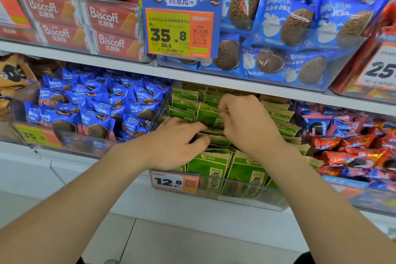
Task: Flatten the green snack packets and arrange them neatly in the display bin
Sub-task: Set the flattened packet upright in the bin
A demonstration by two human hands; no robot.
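Green and tan snack packets (211, 166) stand in rows inside a clear display bin (246, 198) on the lower shelf, at the centre of the head view. My left hand (173, 146) lies palm down on the packets at the bin's left, fingers stretched to the right and pressing them. My right hand (246, 122) is further back, its fingers curled, pinching the top edge of one green packet (209, 115) in a middle row. Packets under both hands are hidden.
A bin of blue biscuit packs (94, 109) stands to the left, a bin of red and blue packs (353, 148) to the right. The white shelf above (214, 80) overhangs the back rows. A 12.8 price tag (173, 181) hangs on the bin's front.
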